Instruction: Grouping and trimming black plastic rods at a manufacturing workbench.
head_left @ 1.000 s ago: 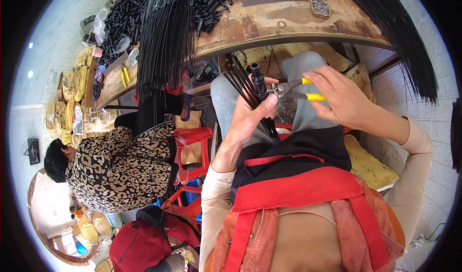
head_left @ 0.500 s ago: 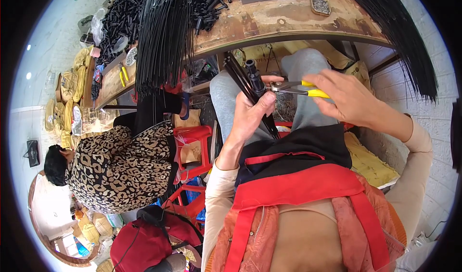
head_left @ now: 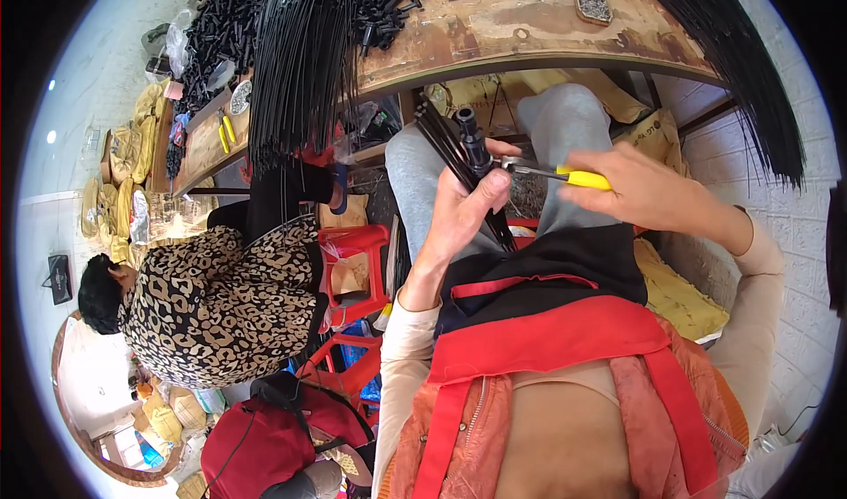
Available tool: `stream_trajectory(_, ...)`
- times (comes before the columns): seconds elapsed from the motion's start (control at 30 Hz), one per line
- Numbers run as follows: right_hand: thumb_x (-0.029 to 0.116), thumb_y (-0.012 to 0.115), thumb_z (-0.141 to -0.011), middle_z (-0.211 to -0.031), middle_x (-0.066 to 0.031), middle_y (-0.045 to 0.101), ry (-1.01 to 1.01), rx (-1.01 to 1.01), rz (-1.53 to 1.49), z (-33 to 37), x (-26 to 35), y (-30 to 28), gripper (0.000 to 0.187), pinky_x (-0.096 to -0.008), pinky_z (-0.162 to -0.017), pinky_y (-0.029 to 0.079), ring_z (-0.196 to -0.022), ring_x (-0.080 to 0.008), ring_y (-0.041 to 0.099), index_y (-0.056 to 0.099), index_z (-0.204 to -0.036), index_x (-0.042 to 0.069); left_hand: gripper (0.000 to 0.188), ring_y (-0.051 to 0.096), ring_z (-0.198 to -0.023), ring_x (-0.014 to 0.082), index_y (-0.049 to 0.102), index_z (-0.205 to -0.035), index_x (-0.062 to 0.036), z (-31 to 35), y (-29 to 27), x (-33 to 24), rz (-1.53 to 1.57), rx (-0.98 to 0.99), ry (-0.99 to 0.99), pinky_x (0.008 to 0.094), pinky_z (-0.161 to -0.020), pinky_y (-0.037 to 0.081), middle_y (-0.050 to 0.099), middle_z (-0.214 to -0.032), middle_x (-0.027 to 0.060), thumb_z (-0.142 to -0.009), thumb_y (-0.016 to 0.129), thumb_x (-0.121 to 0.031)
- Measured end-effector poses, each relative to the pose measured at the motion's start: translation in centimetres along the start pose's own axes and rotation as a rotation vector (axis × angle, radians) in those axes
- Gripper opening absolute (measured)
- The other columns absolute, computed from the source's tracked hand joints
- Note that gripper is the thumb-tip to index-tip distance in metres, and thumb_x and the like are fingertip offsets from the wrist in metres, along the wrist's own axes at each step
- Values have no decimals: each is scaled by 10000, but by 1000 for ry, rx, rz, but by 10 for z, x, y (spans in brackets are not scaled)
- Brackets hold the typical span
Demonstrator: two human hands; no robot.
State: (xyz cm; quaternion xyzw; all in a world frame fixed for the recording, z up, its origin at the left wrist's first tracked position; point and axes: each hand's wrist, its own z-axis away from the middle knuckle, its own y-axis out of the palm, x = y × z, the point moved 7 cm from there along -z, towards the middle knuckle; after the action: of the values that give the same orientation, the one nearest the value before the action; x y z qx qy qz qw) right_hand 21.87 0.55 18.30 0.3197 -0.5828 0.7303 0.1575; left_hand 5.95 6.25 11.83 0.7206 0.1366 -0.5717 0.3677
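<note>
My left hand [head_left: 468,208] is wrapped round several thin black rods [head_left: 438,137] and a black ribbed tube-shaped fitting [head_left: 473,142], held tilted above my lap. My right hand [head_left: 628,184] grips pliers with yellow handles [head_left: 586,180]. Their metal jaws meet the side of the fitting beside my left thumb and fingertips. Whatever lies between the jaws is too small to make out. The pliers' handles are squeezed close together.
A worn wooden table [head_left: 494,45] spans the far side, with black rod bundles [head_left: 304,75] hanging over its edge. On it are a heap of black fittings [head_left: 379,9] and a small tray of metal bits [head_left: 593,5]. A person in a leopard-print top [head_left: 221,305] sits left, near red stools [head_left: 375,261].
The pliers' handles have come together as my right hand squeezed. My left hand keeps its hold on the rods and fitting, with little movement.
</note>
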Motion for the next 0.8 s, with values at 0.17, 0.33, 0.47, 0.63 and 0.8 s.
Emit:
stream_trajectory(0.17, 272, 563, -961, -654, -45, 598, 315, 349, -737, 12, -23, 75, 275, -271, -499, 433, -519, -111, 560, 602, -956, -1, 394, 448, -603, 69, 498, -1135, 26, -1, 2, -3, 7, 91, -3, 230, -546, 375, 491, -687, -10, -925, 658, -267)
stream_trajectory(0.33, 296, 512, -997, -768, -63, 652, 202, 236, -650, 2, -16, 59, 339, -255, -604, 489, -647, -120, 620, 613, -1036, -25, 375, 459, -611, 83, 456, -1113, 15, 5, -10, 0, 51, 65, 2, 239, -548, 379, 488, -677, 2, -934, 646, -254)
stream_trajectory(0.47, 392, 462, -1005, -882, -76, 695, 190, 347, -807, -3, -13, 63, 464, -267, -644, 506, -751, -138, 668, 633, -1058, -36, 366, 451, -599, 87, 434, -1097, 0, -1, -13, 0, 67, 90, -11, 243, -543, 378, 477, -670, 5, -934, 646, -250)
stream_trajectory(0.63, 378, 438, -1018, -896, -125, 687, 246, 464, -914, -12, -8, 48, 456, -287, -659, 513, -751, -170, 674, 616, -1043, -41, 355, 442, -588, 86, 431, -1059, -12, -11, -19, -4, 68, 89, -17, 245, -537, 373, 469, -672, 5, -927, 655, -254)
stream_trajectory(0.8, 414, 439, -1013, -762, -79, 628, 356, 592, -915, -12, -9, 48, 457, -263, -566, 489, -599, -144, 618, 584, -936, -12, 318, 452, -595, 81, 471, -1008, -13, -15, -20, -7, 99, 123, -20, 239, -539, 374, 493, -694, 8, -917, 668, -245)
